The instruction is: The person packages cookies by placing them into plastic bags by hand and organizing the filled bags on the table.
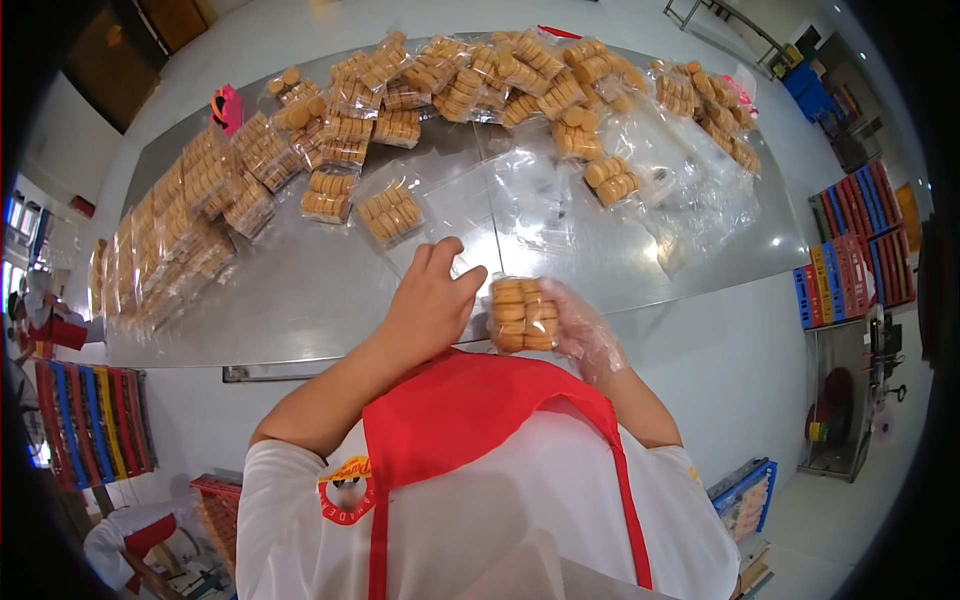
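My right hand, in a clear plastic glove, is closed around a clear bag of round golden cookies near the table's front edge. The cookies sit in stacked rows inside the bag. Just left of it is my left hand, bare, its fingers bent and the thumb apart from them. No object can be made out in that hand. Beyond it a bag of cookies lies on the steel table. Flat clear plastic bags lie in front of my hands.
Many bagged cookies are heaped along the table's far side and its left end. Loose clear plastic covers part of the right side. Coloured crates stand stacked at right, others at left. A co-worker is at lower left.
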`<action>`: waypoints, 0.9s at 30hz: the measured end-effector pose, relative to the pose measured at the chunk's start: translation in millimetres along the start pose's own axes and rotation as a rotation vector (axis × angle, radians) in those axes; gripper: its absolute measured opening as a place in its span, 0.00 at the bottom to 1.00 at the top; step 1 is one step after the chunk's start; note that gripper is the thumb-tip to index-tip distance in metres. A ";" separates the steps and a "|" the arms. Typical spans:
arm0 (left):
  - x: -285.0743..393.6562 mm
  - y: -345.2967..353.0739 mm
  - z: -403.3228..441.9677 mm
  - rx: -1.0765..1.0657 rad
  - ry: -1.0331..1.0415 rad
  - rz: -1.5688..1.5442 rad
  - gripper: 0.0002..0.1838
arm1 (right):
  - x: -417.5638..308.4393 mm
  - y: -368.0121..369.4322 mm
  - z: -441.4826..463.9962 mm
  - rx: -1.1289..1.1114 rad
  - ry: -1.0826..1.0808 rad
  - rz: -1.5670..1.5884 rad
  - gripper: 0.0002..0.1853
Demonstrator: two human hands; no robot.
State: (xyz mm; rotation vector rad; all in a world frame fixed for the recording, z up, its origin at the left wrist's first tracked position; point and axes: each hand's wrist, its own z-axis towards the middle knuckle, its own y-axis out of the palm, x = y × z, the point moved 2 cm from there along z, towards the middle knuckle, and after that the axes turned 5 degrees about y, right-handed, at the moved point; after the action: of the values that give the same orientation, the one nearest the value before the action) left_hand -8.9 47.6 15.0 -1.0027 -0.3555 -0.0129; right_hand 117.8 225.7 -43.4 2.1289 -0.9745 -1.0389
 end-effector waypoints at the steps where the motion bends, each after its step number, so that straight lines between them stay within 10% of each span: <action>1: -4.5 4.4 3.9 -0.015 0.045 0.072 0.13 | -1.3 -6.3 -7.2 0.053 -0.038 0.059 0.33; 12: -5.3 20.0 20.4 -0.452 0.327 0.361 0.14 | -8.3 -8.8 -32.3 -0.020 -0.425 0.094 0.35; 18: -11.2 -34.1 74.3 -0.747 -0.066 0.232 0.21 | -27.1 40.5 -30.8 -0.021 -0.791 -0.075 0.41; 27: -12.0 -59.2 132.8 -0.690 0.072 -0.160 0.33 | -34.8 71.0 -7.9 -0.008 -1.031 -0.534 0.44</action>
State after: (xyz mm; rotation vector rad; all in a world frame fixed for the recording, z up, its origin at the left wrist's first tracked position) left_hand -68.5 123.4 124.6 -1.6469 -0.3717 -0.3346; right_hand 83.8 214.5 27.6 1.8221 -0.7764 -2.5249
